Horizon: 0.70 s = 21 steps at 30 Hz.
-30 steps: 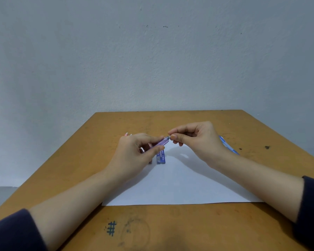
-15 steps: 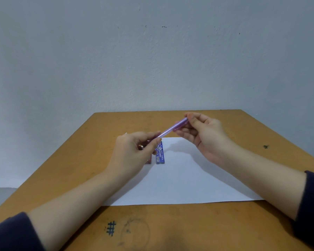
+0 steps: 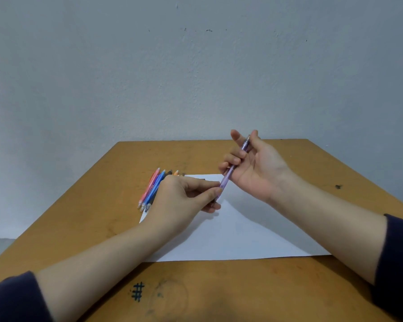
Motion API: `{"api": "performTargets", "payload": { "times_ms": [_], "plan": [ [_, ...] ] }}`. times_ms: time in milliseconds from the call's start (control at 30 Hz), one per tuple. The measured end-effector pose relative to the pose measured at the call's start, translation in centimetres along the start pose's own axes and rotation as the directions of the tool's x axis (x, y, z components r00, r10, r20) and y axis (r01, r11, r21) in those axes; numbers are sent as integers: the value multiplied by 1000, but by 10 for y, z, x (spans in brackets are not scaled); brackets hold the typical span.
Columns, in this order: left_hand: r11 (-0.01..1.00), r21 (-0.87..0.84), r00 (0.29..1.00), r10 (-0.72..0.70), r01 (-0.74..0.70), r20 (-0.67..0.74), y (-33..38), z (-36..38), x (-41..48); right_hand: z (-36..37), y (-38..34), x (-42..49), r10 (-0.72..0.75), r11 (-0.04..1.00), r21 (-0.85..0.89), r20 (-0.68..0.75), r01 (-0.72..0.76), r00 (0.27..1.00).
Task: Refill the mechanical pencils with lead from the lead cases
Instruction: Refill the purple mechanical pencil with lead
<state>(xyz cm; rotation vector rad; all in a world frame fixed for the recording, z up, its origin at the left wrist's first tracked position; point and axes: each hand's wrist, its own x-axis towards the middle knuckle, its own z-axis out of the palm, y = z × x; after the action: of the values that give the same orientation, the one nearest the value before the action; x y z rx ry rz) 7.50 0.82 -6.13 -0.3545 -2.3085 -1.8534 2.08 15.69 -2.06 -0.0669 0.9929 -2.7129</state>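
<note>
Head view: pencil [image 3: 229,174] has swung from lying low to steep, over the paper's [image 3: 242,235] far edge. Right hand [image 3: 258,168] curls round the barrel, left hand [image 3: 179,201] pinches the lower end. Probably lead's in and it's getting closed up, can't tell though.

Seemingly a plain study or classroom corner: a worn wooden desk [image 3: 265,287] fills the lower frame, ink-doodled at lower centre (a hash mark [image 3: 137,291]), against a bare, scuffed grey wall [image 3: 196,77] above. A white sheet [image 3: 242,235] and coloured mechanical pencils [image 3: 153,189] lie mid-frame.
</note>
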Motion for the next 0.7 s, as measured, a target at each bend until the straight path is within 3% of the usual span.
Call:
{"api": "performTargets", "payload": {
  "times_ms": [133,233,300,533,700],
  "plan": [
    [964,-214,986,-144,159,85,7,5,-2,-2,-9,-2,26,999,36,27,-27,999],
    [765,-443,881,-364,468,303,14,6,-1,-5,-13,-2,29,996,80,14,-30,999],
    [642,-494,806,-401,586,436,18,3,-2,-6,-14,-2,30,992,122,2,-30,1000],
    [549,-461,692,-348,697,632,17,0,-3,-7,-16,-1,1,986,167,-19,2,1000],
    [536,-469,682,-314,701,661,15,0,-5,-9,-15,0,-23,986,162,-48,31,999]
  ]
}}
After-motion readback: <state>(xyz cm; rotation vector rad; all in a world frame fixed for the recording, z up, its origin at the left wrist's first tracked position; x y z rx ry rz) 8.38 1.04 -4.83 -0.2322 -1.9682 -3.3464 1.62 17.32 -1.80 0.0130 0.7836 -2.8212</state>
